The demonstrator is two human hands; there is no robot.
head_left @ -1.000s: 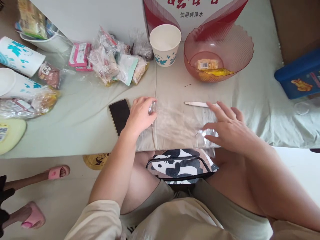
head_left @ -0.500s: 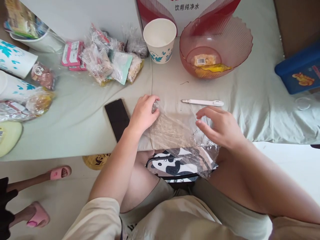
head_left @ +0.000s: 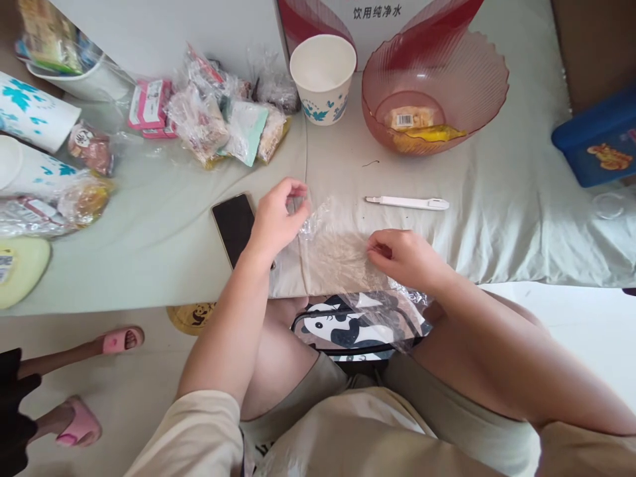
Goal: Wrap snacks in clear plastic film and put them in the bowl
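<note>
from my end this reads as a home, a plain living room and not a workplace. a pale green bedsheet-like cloth (head_left: 149, 225) covers the low surface, strewn with wrapped snack packets (head_left: 218, 126), a flowered paper cup (head_left: 322, 76), a pink plastic bowl (head_left: 437, 86) and a phone (head_left: 233, 222). a carton of drinking water (head_left: 368, 13) stands behind. beside it, another person's feet in pink slippers (head_left: 119, 339) rest on a light floor, and i see bare knees in shorts.

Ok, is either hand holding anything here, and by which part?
Both hold the clear plastic sheet: the left hand pinches its far left corner, and the right hand pinches it near the middle.
</note>
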